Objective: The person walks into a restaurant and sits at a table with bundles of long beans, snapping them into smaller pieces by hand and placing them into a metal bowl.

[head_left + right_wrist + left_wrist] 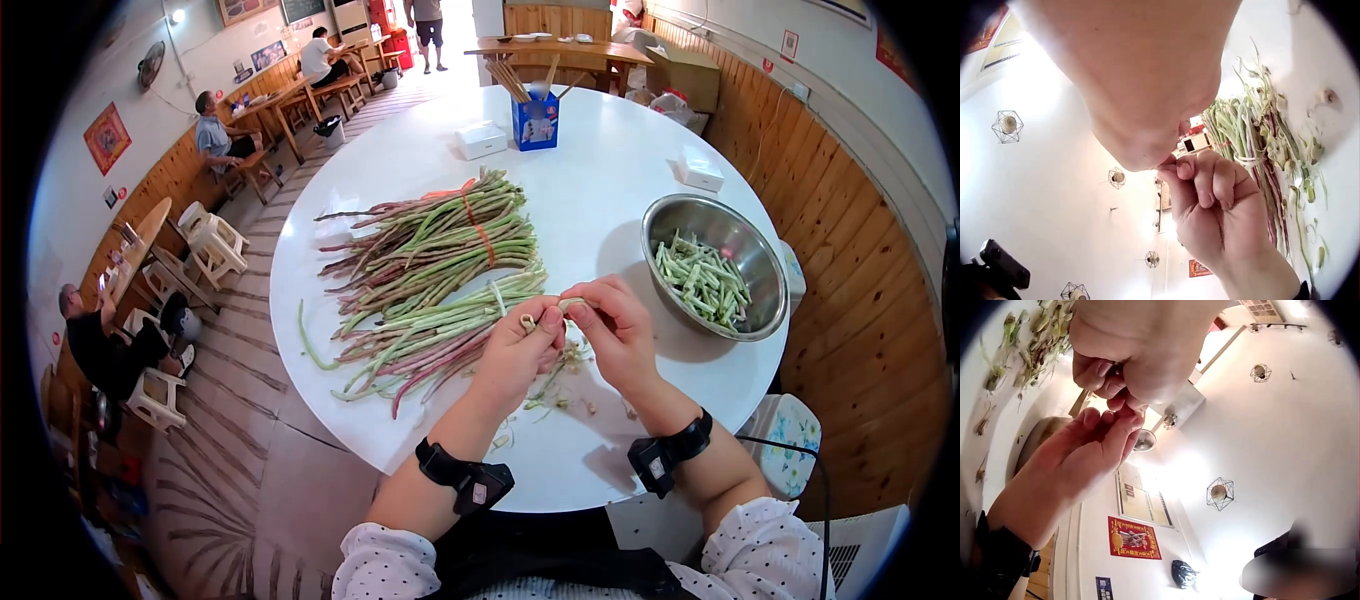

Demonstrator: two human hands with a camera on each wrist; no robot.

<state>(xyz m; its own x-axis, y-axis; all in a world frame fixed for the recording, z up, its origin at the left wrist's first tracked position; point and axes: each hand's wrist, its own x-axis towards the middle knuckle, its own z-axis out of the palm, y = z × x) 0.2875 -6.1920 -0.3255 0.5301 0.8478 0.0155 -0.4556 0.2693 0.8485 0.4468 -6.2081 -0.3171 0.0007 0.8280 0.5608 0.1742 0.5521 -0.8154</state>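
Note:
Above the near part of the round white table (400,450), my two hands meet fingertip to fingertip. A pale green piece of long bean (570,301) shows between them. My left hand (520,345) curls its fingers round a bean, whose cut end (528,323) pokes out by the thumb. Thumb and forefinger of my right hand (622,325) pinch the piece at its other side. Just left of the hands lie long beans (430,240) in bundles, green and purplish, with an orange tie (483,240) and a white tie (497,297). Bean trimmings (545,395) lie scattered below the hands.
At the right stands a steel bowl (660,225) with short cut beans (700,280). Farther back are a blue box (536,122) of chopsticks and two white tissue packs, one (481,139) left, one (700,170) right. A stool (785,440) stands beside the table. Several people are across the room.

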